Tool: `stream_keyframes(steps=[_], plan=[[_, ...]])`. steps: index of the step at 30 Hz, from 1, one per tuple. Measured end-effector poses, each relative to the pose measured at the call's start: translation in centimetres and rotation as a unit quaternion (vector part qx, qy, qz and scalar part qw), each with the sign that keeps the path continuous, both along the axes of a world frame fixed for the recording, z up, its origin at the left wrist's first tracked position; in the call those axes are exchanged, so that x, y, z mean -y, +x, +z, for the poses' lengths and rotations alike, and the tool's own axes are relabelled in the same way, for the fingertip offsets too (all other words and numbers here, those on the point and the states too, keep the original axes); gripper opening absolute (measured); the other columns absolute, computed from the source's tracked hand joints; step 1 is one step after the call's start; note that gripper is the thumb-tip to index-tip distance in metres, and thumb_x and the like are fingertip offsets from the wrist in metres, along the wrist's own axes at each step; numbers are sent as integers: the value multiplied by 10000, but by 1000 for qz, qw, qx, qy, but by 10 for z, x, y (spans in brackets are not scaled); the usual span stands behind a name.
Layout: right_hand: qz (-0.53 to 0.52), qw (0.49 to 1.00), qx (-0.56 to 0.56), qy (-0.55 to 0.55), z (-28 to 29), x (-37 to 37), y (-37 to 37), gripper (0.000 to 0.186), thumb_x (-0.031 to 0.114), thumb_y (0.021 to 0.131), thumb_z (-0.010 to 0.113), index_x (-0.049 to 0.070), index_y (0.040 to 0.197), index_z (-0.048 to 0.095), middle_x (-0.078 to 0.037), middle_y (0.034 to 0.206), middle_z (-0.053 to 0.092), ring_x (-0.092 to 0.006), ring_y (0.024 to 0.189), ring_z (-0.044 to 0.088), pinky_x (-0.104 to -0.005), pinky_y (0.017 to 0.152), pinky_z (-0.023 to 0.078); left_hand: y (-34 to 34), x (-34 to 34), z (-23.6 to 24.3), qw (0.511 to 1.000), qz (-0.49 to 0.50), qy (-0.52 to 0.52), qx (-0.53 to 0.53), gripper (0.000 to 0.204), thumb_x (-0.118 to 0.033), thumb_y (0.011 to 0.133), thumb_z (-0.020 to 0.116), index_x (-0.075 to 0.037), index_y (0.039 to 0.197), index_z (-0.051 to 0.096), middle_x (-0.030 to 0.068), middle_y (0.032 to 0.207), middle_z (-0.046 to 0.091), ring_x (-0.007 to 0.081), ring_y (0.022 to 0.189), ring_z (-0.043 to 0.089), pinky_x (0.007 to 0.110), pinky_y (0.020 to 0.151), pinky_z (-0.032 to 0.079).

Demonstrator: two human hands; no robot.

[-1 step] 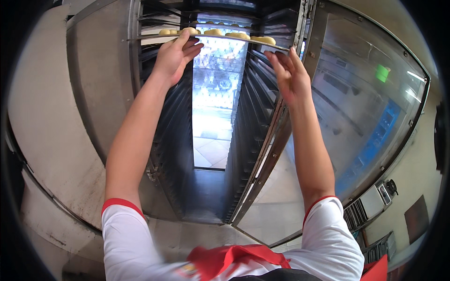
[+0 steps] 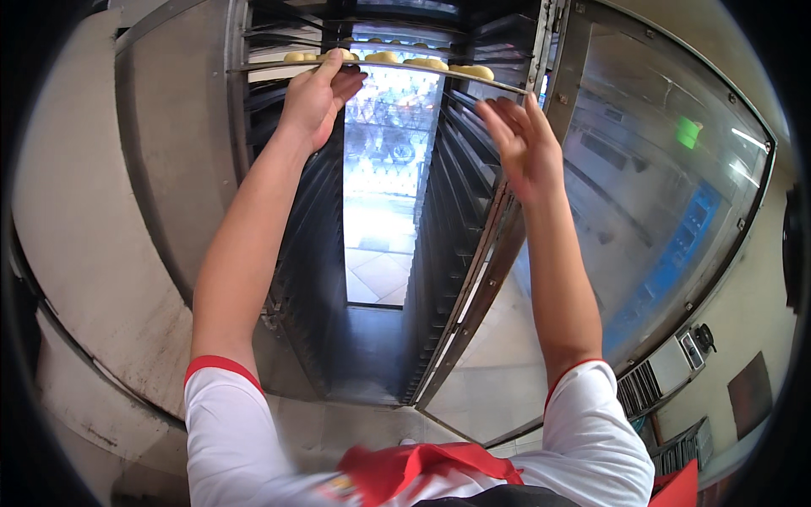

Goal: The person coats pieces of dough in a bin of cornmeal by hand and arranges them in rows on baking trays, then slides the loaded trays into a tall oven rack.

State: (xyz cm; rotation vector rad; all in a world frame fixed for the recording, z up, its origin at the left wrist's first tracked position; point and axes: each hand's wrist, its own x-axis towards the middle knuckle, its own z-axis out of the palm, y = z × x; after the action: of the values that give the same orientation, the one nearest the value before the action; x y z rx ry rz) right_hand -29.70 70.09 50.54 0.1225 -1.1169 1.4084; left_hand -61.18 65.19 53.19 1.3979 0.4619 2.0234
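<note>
A thin metal baking tray sits level with the upper slots of a tall rack cabinet. Several pale yellow dough pieces lie in a row along its near edge. My left hand grips that edge left of the middle, thumb on top and fingers underneath. Just below the tray's right end, my right hand is raised with its fingers apart, holding nothing. Whether its fingertips touch the tray, I cannot tell.
The cabinet's clear-panelled door stands swung out to the right. Rows of slot rails line both inner sides. Another tray with pieces is higher up. At lower right, a white appliance stands near stacked dark trays.
My right hand sits slightly lower, its fingers a little further from the tray's edge. The left hand's hold looks the same.
</note>
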Motion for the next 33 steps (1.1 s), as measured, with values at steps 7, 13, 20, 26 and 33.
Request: stream_keyframes(steps=[7,13,20,26,33], plan=[[-595,740,169,265,-162,42,115,341,-18,966,631,-57,1301,681,-211,1394,574,-295,1229,648,-359,948,590,-27,-108,0,997,70,-21,26,409,-297,1095,620,43,1320,591,173,1249,673,302,1194,662,463,1144,482],[-705,642,230,193,-278,47,183,295,28,1007,609,-42,1290,657,-158,1290,571,-214,1072,612,-307,882,533,-41,-212,17,987,135,-61,61,371,-252,1113,577,83,1273,590,205,1174,695,314,1132,708,441,1061,579],[-737,584,326,95,-340,50,181,360,28,974,618,-9,1330,653,-170,1302,577,-229,1035,632,-300,784,544,-74,-356,9,987,117,-71,84,401,-263,1091,619,92,1275,596,251,1164,713,322,1020,756,368,903,655],[-761,541,344,97,-328,51,169,424,-47,903,626,-15,1325,654,-207,1281,580,-265,1008,642,-302,723,585,-133,-445,24,989,88,-62,100,347,-224,1078,642,49,1291,629,231,1187,720,321,1049,754,370,897,664],[-756,521,385,90,-322,74,179,444,-84,865,641,-21,1304,659,-221,1250,589,-279,986,664,-310,712,612,-95,-439,7,972,189,-134,41,408,-349,1031,717,-72,1319,632,108,1254,684,215,1131,718,283,782,662]])
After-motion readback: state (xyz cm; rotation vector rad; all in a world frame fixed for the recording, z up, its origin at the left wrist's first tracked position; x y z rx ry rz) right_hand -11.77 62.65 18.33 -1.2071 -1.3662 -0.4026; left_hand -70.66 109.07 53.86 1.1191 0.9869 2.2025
